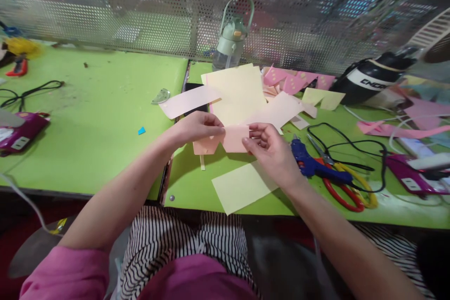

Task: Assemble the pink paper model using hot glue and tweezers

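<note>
A pink paper piece point(236, 138) with a notch in its lower edge is stretched between my two hands. My left hand point(200, 126) pinches it near the middle, thumb and fingers together. Its right end is gripped by my right hand point(269, 147) between thumb and fingers. Under its left part a thin pale strip point(202, 162) sticks out. Below my hands lies a pale yellow paper rectangle point(242, 187). Just beyond them are a larger yellow sheet point(237, 91), a pale pink strip point(191, 101) and more pale pink paper point(279, 111).
A blue glue gun point(318, 166) and red-and-yellow-handled scissors point(346, 197) lie right of my right hand. Behind the paper stands a green-lidded bottle point(232, 40) against a perforated metal screen point(158, 14). Purple power boxes point(411, 176) and black cables sit at the right.
</note>
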The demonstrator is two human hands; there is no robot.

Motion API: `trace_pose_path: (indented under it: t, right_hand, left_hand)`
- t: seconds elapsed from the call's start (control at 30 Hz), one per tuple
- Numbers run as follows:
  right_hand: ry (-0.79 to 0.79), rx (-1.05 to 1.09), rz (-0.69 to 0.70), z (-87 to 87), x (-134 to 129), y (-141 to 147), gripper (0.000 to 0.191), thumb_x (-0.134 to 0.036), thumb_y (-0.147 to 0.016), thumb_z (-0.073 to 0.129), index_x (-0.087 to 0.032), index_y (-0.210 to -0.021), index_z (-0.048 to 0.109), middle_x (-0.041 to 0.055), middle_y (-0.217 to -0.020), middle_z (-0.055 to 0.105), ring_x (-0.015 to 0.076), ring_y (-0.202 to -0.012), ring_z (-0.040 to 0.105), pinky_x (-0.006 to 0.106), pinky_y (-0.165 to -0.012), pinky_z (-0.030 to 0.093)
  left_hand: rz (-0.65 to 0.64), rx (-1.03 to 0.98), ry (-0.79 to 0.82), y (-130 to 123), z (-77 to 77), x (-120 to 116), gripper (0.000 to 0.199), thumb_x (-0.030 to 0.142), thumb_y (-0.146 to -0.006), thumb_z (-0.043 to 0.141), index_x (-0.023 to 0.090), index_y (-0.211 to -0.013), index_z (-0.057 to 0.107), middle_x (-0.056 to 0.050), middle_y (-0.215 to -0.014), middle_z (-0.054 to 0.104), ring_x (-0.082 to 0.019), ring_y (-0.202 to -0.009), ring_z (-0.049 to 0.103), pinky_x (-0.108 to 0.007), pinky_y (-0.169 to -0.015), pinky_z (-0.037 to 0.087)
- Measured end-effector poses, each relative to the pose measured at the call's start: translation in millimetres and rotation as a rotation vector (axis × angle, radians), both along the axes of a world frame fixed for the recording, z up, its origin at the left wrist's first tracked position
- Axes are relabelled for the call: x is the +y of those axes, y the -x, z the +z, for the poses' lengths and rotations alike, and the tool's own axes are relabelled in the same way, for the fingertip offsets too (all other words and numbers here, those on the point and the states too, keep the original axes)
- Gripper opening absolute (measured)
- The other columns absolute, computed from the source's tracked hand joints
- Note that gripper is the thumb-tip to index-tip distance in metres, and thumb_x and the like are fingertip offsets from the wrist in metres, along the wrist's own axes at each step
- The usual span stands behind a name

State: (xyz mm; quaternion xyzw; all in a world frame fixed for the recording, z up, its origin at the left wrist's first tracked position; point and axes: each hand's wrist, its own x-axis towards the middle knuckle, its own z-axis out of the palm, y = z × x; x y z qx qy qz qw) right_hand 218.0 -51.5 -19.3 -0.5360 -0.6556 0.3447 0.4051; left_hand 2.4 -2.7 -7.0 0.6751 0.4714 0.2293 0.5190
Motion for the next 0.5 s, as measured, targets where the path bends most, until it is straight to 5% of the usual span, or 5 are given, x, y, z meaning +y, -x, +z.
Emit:
trace_pose_path:
  t: [0.37,0.5]
  right_hand:
    - [0.019,-0.02,0.027,-1.6,-1,6,0.035,-0.041,-0.081,0.066,-0.022,-0.107,0.052,0.0062,-0.098,0.063,0.0178,-0.08,0.062,0.036,-0.07,0.055]
    - [-0.003,-0.188,0.022,5.0,-3,-5,0.041,-0.05,-0.081,0.065,-0.022,-0.109,0.054,0.009,-0.104,0.065,0.022,-0.088,0.062,0.039,-0.071,0.055]
  left_hand:
    - [0.051,0.112,-0.067,2,4.5,-1,0.021,0.035,-0.075,0.062,0.018,-0.085,0.07,-0.003,-0.079,0.067,-0.012,-0.066,0.054,-0.024,-0.058,0.037]
    - [0.027,0.159,-0.116,4,5.4,-1,0.019,0.034,-0.075,0.062,0.019,-0.083,0.07,-0.003,-0.08,0.069,-0.013,-0.068,0.056,-0.025,-0.059,0.038]
